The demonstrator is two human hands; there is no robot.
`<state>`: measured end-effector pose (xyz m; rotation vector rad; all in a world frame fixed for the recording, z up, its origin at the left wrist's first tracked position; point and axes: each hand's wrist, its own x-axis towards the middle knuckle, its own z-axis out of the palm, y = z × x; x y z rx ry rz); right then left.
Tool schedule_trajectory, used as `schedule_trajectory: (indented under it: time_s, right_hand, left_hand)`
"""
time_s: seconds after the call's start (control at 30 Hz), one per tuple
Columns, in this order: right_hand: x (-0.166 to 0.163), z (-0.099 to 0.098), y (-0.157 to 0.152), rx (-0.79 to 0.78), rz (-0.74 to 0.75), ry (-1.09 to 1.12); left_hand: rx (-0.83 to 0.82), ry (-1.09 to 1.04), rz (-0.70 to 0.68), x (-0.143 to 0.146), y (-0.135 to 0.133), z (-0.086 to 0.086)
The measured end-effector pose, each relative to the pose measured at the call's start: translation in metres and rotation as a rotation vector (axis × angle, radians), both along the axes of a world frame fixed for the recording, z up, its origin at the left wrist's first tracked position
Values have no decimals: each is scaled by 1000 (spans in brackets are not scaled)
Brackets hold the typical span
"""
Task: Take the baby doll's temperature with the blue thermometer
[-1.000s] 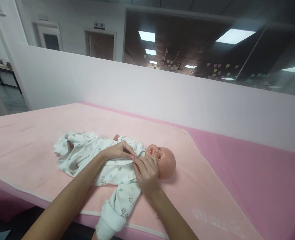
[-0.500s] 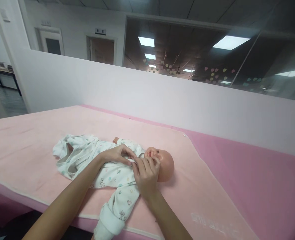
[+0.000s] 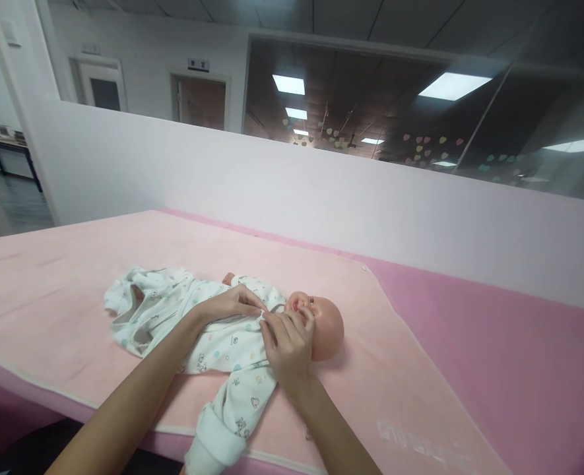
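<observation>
A baby doll (image 3: 328,328) lies on its back, its head to the right. It wears a white printed romper (image 3: 222,348) with small coloured figures. At the neck of the garment my left hand (image 3: 233,302) pinches the cloth between thumb and fingers. My right hand (image 3: 289,340) grips the collar edge right beside it, its fingertips meeting those of the left. Part of the doll's chin and neck is hidden behind my right hand. One sleeve (image 3: 235,412) stretches toward the near edge; the leg part (image 3: 146,303) lies loosely bunched at the left.
A pale pink blanket (image 3: 395,389) covers the table, over a darker pink cover (image 3: 494,336) showing at the right. Behind stands a low white wall (image 3: 321,191) with a glass window (image 3: 371,99) above it. The table's front edge runs just below the doll.
The fingers of my left hand have closed in, narrowing the gap between thumb and forefinger at the collar. My right hand has shifted very slightly. The doll lies as before.
</observation>
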<state>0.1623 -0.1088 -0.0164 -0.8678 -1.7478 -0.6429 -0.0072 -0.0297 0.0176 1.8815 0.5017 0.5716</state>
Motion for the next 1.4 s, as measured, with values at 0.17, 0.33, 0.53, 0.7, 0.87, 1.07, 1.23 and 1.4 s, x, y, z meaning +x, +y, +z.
schedule_trajectory:
  time_s: [0.17, 0.33, 0.53, 0.7, 0.87, 1.07, 1.23, 1.4]
  right_hand:
    - [0, 0, 0, -4, -7, -20]
    - [1, 1, 0, 2, 1, -22]
    - [0, 2, 1, 14, -1, -7]
    - [0, 0, 2, 0, -19, -36]
    - [2, -1, 3, 10, -61, -29]
    - [2, 1, 3, 24, -44, -3]
    - [2, 1, 3, 10, -50, -18]
    - [2, 1, 4, -5, -66, -38]
  left_hand:
    - [-29, -20, -35, 1, 1, -1]
    - [-76, -45, -63, 2, -1, -1]
    - [-155, -67, -86, 2, -2, 2]
    - [-207, -75, -73, 3, -4, 3]
    - [-114, -77, -20, 4, -8, 6]
    - [-19, -22, 4, 3, -4, 4]
    - [71, -25, 8, 3, -3, 2]
    - [143, 16, 10, 3, -2, 1]
